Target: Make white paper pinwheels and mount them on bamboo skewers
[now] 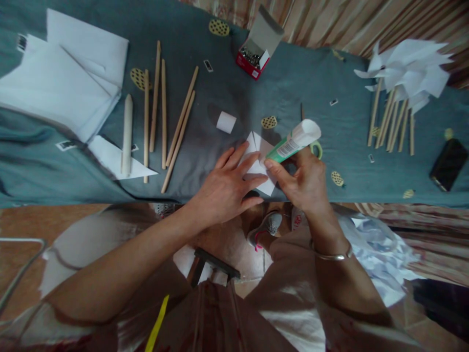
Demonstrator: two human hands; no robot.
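Note:
A small folded piece of white paper [270, 187] lies near the table's front edge. My left hand [229, 186] rests flat on it with the fingers spread. In my right hand [306, 178] is a green and white glue stick [291, 142], tilted, its lower end down at the middle of the paper. Fingers hide the spot where the glue stick meets the paper. The white glue cap [226, 122] lies on its side just beyond my left hand. Behind my right hand, a pale green scissors handle [316, 150] shows in part.
Wooden sticks [163, 115] and white paper sheets [84, 93] lie on the left. A red box of metal pins [252, 58] stands open at the back. Finished paper pinwheels [406, 68] and a black phone [449, 165] are on the right. Crumpled paper fills a bag [381, 254] below.

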